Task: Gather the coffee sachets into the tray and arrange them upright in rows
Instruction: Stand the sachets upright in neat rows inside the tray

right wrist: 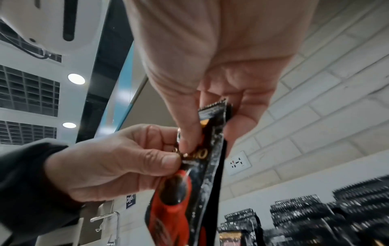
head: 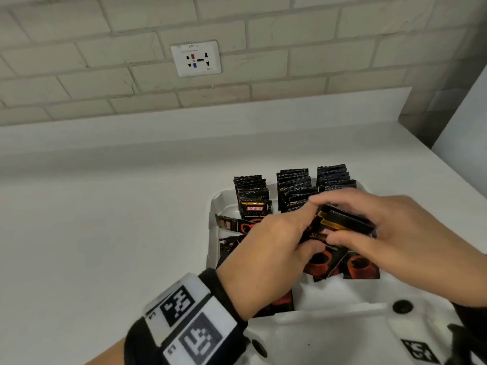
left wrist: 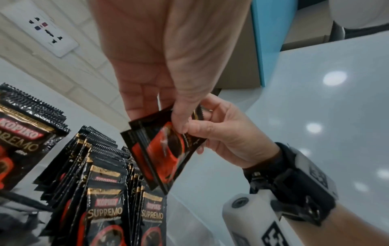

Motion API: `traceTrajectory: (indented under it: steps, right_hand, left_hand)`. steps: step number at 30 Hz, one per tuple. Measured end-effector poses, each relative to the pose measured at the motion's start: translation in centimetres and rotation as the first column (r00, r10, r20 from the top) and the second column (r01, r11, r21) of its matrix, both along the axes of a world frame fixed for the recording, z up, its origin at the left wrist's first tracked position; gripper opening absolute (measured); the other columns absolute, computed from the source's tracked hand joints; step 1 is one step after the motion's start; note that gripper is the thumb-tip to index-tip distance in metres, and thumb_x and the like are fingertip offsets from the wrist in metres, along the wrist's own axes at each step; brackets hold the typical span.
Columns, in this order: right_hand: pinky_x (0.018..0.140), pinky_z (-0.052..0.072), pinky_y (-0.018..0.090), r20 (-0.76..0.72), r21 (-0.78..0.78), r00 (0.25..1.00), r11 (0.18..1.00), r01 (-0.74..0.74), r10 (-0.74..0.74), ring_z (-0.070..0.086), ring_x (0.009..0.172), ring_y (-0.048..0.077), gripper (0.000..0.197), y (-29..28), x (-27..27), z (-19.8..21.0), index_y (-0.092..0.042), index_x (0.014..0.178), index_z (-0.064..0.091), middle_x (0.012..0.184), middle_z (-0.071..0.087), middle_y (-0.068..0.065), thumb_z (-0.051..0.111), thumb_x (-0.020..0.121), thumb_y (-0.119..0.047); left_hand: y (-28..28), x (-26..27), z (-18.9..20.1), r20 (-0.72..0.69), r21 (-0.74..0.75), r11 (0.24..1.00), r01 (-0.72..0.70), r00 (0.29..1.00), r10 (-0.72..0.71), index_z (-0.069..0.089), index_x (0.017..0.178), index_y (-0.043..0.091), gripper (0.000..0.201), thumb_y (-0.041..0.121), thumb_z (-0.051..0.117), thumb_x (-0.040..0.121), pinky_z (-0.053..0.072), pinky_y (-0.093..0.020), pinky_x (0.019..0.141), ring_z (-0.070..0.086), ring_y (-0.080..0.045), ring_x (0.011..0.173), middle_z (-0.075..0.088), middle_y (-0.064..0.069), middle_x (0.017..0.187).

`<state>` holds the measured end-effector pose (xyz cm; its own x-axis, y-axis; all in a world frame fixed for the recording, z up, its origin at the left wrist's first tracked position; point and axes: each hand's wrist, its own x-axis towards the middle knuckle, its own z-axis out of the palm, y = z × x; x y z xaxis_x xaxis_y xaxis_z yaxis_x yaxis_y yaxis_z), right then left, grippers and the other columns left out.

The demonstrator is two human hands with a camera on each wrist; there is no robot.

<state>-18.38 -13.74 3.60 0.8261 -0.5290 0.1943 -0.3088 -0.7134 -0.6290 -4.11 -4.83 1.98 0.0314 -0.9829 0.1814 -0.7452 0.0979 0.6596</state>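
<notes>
Above the white tray [head: 214, 204], both hands meet on a small bunch of coffee sachets [head: 340, 225]: the left hand [head: 266, 256] pinches it between thumb and fingers, and the right hand [head: 411, 238] has its thumb and fingers clamped on its top edge. These packets are glossy black with serrated ends, gold lettering and a red cup printed on the front. Three upright rows of sachets [head: 292, 188] stand at the tray's far end; a few loose sachets [head: 237, 225] lie flat at its left side. Everything sits on a white countertop [head: 105, 219] below a pale brick wall [head: 316, 48] with a white power socket [head: 196, 58].
</notes>
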Motion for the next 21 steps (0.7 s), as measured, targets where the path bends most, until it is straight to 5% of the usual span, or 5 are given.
traceTrajectory:
  steps: [5,8,12,18,21]
  right_hand:
    - [0.073,0.046,0.011,0.016,-0.004,1.0,1.0,0.014,-0.014,0.062,0.08,-0.006,0.032,-2.0,0.5,1.7,-0.051,0.093,0.056,0.085,0.067,-0.025,0.065,0.076,-0.026]
    - [0.073,0.042,0.008,0.04,-0.019,0.998,0.999,0.05,-0.049,0.061,0.079,-0.008,0.024,-3.4,0.5,1.9,-0.041,0.089,0.06,0.09,0.064,-0.03,0.065,0.072,-0.024]
    - [0.071,0.046,0.016,0.036,0.007,0.997,0.997,0.071,-0.071,0.061,0.078,-0.007,0.025,-4.0,0.9,1.8,-0.04,0.088,0.06,0.089,0.065,-0.03,0.066,0.071,-0.023]
    - [0.07,0.043,0.007,0.015,-0.009,0.997,0.997,0.078,-0.077,0.06,0.079,-0.008,0.023,-3.6,0.5,1.6,-0.039,0.087,0.06,0.088,0.064,-0.032,0.066,0.073,-0.021]
    - [0.069,0.046,0.015,0.011,0.031,0.994,0.993,0.11,-0.11,0.062,0.077,-0.008,0.025,-3.6,-0.1,1.2,-0.04,0.087,0.06,0.087,0.065,-0.031,0.068,0.075,-0.019]
  left_hand:
    - [0.2,4.3,1.6,-0.071,0.167,0.972,-0.164,0.982,0.178,0.026,0.143,0.032,0.071,0.032,0.064,0.083,0.047,-0.018,0.085,0.055,-0.001,0.096,0.056,0.014,0.115]
    - [0.0,9.1,1.6,0.258,0.28,0.912,-0.3,0.939,0.229,0.041,0.135,0.027,0.055,0.029,0.064,0.084,0.041,-0.015,0.082,0.049,-0.005,0.098,0.053,0.008,0.123]
    - [-0.9,12.5,-0.4,0.613,0.453,0.781,-0.429,0.786,0.076,0.043,0.134,0.024,0.052,0.031,0.062,0.086,0.038,-0.03,0.1,0.041,-0.02,0.119,0.046,-0.003,0.13]
    - [-2.9,13.1,-1.5,0.632,0.481,0.78,-0.399,0.775,0.007,0.046,0.13,0.029,0.044,0.034,0.059,0.088,0.037,-0.037,0.102,0.034,-0.023,0.121,0.042,-0.004,0.126]
    - [-3.3,13.0,-2.0,0.636,0.502,0.781,-0.373,0.771,-0.04,0.05,0.125,0.029,0.04,0.038,0.058,0.087,0.038,-0.036,0.1,0.034,-0.021,0.118,0.042,-0.002,0.122]
